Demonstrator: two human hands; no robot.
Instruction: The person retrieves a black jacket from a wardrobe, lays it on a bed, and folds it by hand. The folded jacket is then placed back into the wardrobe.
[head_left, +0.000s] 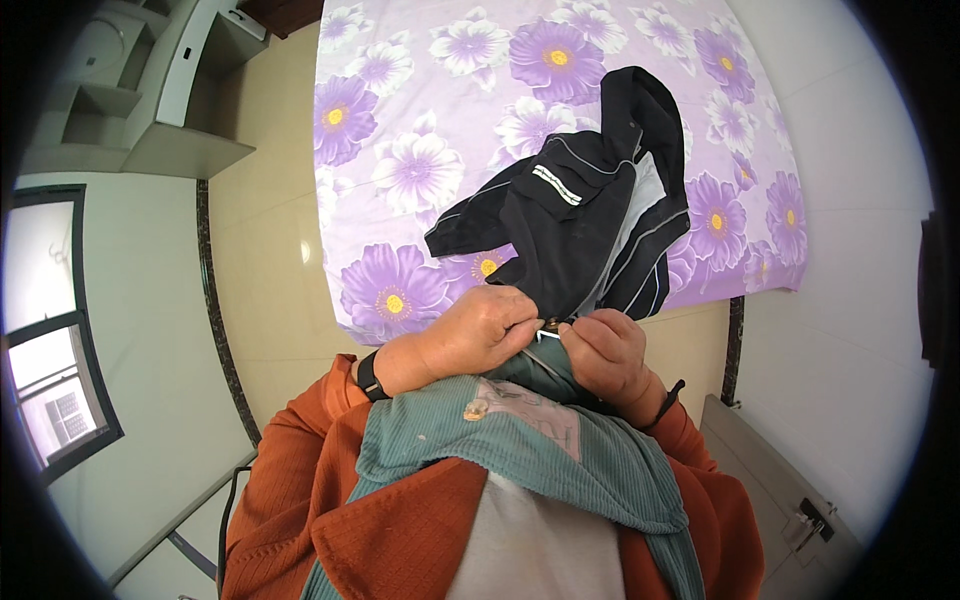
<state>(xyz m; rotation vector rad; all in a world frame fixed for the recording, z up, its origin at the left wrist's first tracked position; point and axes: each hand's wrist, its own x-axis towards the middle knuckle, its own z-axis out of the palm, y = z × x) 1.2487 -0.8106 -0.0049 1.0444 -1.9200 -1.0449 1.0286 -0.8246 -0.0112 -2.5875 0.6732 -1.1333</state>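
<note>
A black hooded jacket (555, 247) lies front up on the bed, its hood (645, 112) pointing away from me and one sleeve (472, 225) stretched to the left. Grey piping runs along it, and the front gapes over a pale lining (641, 187). My left hand (480, 326) pinches the hem at the bottom of the front. Just right of it, my right hand (607, 352) has its fingers closed on the other front edge. Between the fingertips show a small brass-coloured piece and a white strip (549, 335); what they are is partly hidden.
The bed has a purple flowered sheet (420, 172). I wear a green corduroy apron (427, 420) over orange sleeves. A cabinet with open shelves (187, 127) and a window (64, 322) are at left. A door with a handle (814, 525) is at lower right.
</note>
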